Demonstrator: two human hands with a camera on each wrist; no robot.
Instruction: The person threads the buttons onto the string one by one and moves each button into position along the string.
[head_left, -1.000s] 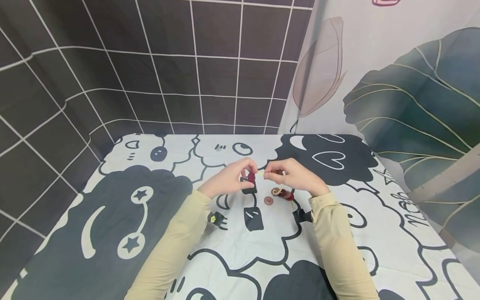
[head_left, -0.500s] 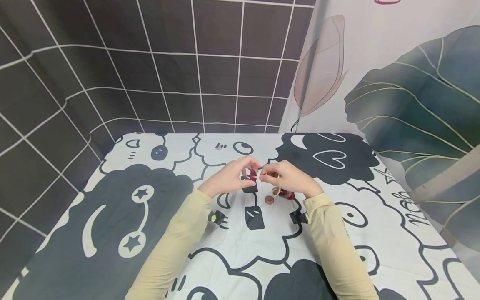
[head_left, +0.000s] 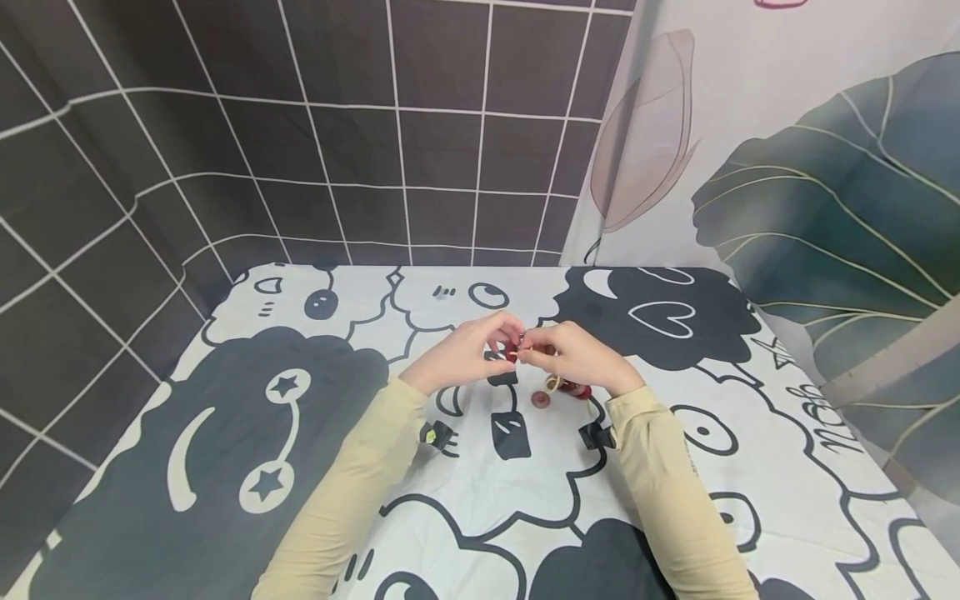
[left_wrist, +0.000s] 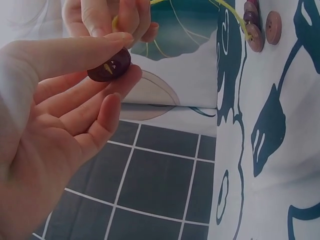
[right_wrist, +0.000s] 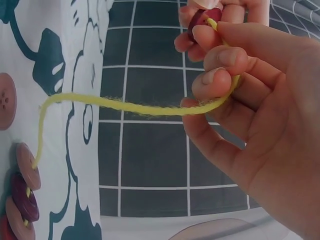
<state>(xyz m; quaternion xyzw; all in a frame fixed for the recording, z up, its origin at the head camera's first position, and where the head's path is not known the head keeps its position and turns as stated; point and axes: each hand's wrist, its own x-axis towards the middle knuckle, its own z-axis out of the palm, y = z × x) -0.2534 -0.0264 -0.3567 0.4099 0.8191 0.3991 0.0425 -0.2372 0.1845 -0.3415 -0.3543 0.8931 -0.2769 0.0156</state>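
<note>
My left hand (head_left: 468, 350) pinches a dark red button (left_wrist: 110, 67) between thumb and fingers, above the table. Close against it, my right hand (head_left: 573, 354) pinches yellow yarn (right_wrist: 145, 109) near its tip. In the right wrist view the yarn's tip meets the face of the button at its holes; how far it passes through cannot be told. From the right fingers the yarn trails down to a row of strung buttons (right_wrist: 26, 165), pinkish brown and dark red, lying on the table. A loose pinkish-brown button (head_left: 541, 399) lies beside that row.
A white cloth with dark cartoon drawings (head_left: 517, 500) covers the table. Behind it hangs a dark curtain with a white grid (head_left: 435, 150), and a leaf-patterned curtain (head_left: 825, 200) at the right.
My right hand has moved left, up to the left hand, bringing the yarn's tip to the button. The left hand stays nearly in place. The loose button has not moved.
</note>
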